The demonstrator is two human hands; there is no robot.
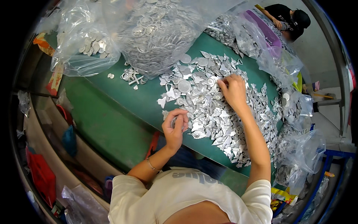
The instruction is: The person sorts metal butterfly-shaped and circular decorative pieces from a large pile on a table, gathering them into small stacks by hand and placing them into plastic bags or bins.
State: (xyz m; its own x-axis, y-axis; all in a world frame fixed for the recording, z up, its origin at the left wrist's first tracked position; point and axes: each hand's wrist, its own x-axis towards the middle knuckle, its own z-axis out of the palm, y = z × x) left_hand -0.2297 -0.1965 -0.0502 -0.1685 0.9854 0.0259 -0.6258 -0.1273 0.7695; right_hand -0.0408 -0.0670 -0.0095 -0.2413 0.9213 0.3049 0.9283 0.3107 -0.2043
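Note:
A wide heap of flat silver-coloured metal charms (209, 112) covers much of the green table, with leaf-like, round and irregular shapes mixed together. My left hand (174, 127) is curled at the heap's near left edge, and a bit of silvery metal charm shows inside its bent fingers. Farther right, my right hand (235, 91) reaches over the heap with thumb and fingers drawn together, fingertips down among the charms; whatever they pinch is hidden. A larger round disc (184, 86) lies on the heap between the two hands. A bracelet circles my left wrist.
Big clear plastic bags (156, 33) full of metal pieces stand at the far side. A small cluster with a cross-shaped charm (137, 80) lies near them. More bags and a purple basket (263, 30) line the right. Another person (287, 20) sits at the far right.

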